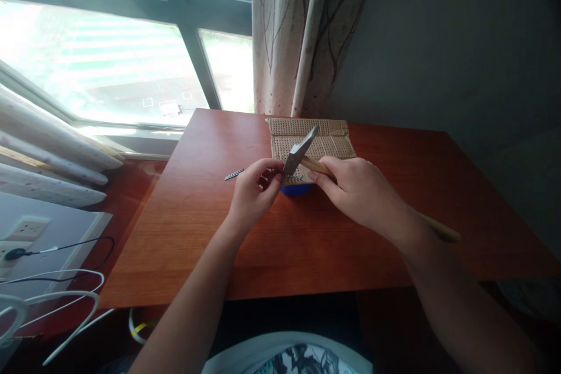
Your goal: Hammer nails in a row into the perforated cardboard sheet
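My right hand (350, 184) is wrapped round the wooden handle of a hammer (302, 152), close below its head. The handle's far end sticks out past my right forearm. One end of the metal head comes down beside the fingertips of my left hand (258, 187), which are pinched together at the near left edge of a piece of cardboard (333, 145). What they pinch is hidden. Several short dark marks, perhaps nails, run along the cardboard's near edge. Under that edge a blue object (297, 189) shows. A few thin metal nails (234, 175) lie left of my left hand.
All this is on a reddish-brown wooden table (175, 234). Behind it are a bright window (109, 64) and a patterned curtain (280, 35). At the lower left, white cables (87, 298) hang near a wall socket (30, 228).
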Tool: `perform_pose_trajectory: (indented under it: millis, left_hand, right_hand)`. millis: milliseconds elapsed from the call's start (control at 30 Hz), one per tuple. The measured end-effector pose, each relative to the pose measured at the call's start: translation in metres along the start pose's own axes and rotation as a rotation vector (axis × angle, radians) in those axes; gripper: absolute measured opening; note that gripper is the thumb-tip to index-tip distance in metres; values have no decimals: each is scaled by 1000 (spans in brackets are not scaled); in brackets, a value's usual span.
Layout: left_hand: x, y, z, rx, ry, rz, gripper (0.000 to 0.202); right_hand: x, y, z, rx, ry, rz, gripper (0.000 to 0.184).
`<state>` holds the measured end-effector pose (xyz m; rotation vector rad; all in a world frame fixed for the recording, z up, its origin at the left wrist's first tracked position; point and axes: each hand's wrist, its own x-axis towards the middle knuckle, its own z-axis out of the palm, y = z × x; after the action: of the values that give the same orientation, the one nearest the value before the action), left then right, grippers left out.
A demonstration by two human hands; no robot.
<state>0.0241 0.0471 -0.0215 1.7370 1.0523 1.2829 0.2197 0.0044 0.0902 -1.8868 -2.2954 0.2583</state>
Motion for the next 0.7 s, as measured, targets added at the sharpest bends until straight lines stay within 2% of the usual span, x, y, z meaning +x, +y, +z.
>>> perform_pose_trajectory:
  millis: [333, 567, 700]
  left_hand:
    - [0, -2, -1, 10, -22, 13, 14]
    - [-1, -2, -1, -1, -28, -3, 17]
    - [-1, 1, -2, 18, -36, -9, 15]
  right_hand:
    - [1, 2, 3, 54, 13, 9, 32]
    - [1, 3, 6, 114, -28, -8, 31]
    - [1, 5, 7, 131, 6, -9, 31]
